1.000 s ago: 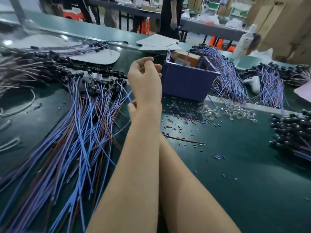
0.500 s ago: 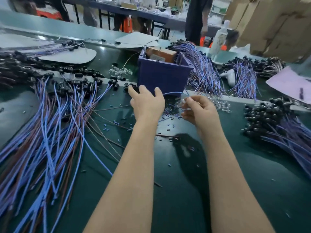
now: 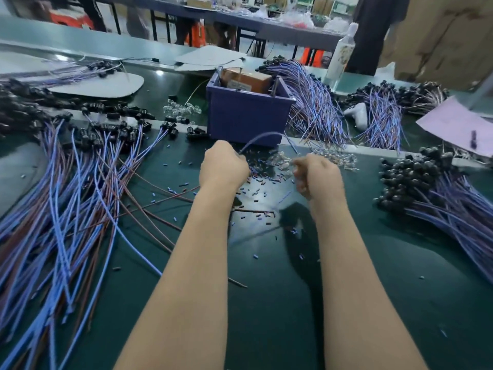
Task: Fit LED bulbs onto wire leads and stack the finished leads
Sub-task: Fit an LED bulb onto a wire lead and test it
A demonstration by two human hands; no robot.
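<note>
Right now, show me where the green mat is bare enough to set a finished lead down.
Widest bare patch: green mat between the right forearm and the capped stack of leads. A narrower strip lies between both forearms. Crowded: loose wires fill the left, and scraps and clear bulbs litter the mat before the purple bin.

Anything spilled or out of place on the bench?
Yes: small blue and black bits lie scattered over the green mat before the purple bin, and stray brown wires cross there. No visible damage.
</note>
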